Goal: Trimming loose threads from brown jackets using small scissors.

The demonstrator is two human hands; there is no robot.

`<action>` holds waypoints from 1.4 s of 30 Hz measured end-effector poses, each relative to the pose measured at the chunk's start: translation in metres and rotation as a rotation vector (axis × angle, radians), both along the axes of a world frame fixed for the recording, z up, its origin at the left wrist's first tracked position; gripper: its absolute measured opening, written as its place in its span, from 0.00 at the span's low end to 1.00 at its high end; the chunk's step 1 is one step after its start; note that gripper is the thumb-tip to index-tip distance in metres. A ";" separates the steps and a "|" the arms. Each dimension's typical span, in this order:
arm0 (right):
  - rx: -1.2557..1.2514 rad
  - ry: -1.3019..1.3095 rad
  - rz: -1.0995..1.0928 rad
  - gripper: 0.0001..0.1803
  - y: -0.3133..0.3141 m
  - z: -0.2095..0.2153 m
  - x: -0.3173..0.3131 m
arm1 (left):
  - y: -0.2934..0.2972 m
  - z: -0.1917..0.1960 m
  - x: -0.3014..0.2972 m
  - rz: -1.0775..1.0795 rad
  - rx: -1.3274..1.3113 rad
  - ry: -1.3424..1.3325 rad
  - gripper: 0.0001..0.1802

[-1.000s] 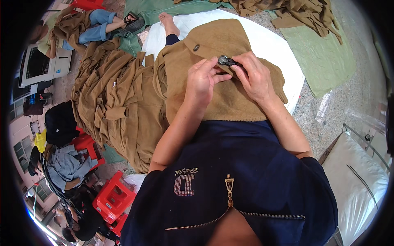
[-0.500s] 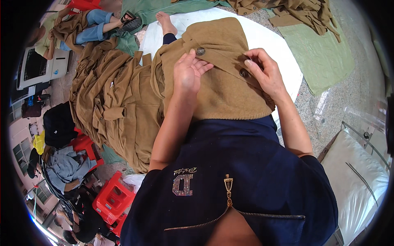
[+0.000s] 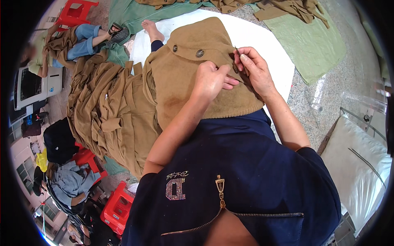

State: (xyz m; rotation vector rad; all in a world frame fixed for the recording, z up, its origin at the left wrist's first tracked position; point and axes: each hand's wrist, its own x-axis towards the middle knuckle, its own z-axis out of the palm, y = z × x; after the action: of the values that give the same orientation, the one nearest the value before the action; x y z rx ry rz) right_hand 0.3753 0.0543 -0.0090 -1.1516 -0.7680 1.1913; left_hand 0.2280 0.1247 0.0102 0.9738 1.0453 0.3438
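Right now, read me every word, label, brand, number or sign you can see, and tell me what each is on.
Navy top: a large studded letter with small script next to it; I won't copy lettering out.
Red stool: pale label, too small to read.
Black cloth: white mark, too small to read.
Brown garment being handled: no lettering visible.

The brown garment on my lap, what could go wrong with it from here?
The thin dark item in your right hand is right by the cloth, so it might snag the brown garment if it's sharp; it's too small to tell. Your left hand is close by, so its fingers could get poked. The garment is draped over your lap rather than laid flat, so it may slip or bunch up.
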 end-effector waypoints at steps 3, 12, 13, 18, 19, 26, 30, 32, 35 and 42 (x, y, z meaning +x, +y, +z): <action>0.031 0.001 -0.093 0.11 -0.010 0.007 -0.002 | -0.005 -0.005 -0.004 0.026 -0.025 -0.158 0.12; 0.147 -1.341 -0.454 0.06 -0.021 0.022 0.029 | -0.015 0.005 -0.014 0.242 -0.149 -0.450 0.07; 0.117 -1.383 -0.492 0.08 -0.021 0.021 0.039 | -0.015 0.006 -0.014 0.240 -0.150 -0.451 0.07; 0.330 -1.189 -0.209 0.10 -0.037 0.044 0.022 | -0.016 0.012 -0.013 0.222 -0.178 -0.496 0.08; 0.328 -1.220 -0.162 0.11 -0.039 0.045 0.017 | -0.015 0.012 -0.012 0.220 -0.179 -0.497 0.08; 0.353 -1.217 -0.111 0.12 -0.038 0.037 0.002 | -0.013 0.011 -0.010 0.153 -0.170 -0.511 0.08; 0.245 -1.143 -0.181 0.20 -0.038 0.036 0.004 | 0.007 0.012 -0.024 0.316 0.002 -0.521 0.05; 0.125 -1.094 -0.164 0.20 -0.036 0.020 0.017 | 0.032 0.007 -0.039 0.375 0.060 -0.480 0.05; -0.020 -0.796 -0.069 0.14 -0.034 0.003 0.026 | 0.054 0.001 -0.051 0.434 0.043 -0.464 0.05; -0.056 0.164 -0.021 0.09 -0.021 -0.002 0.012 | 0.015 0.019 -0.032 0.360 -0.108 -0.598 0.23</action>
State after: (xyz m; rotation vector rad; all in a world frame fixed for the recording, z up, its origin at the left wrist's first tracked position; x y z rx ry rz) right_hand 0.3869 0.0334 -0.0108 -1.0899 -0.6002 1.2787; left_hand 0.1956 0.1399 0.0291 0.5253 0.6721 0.8119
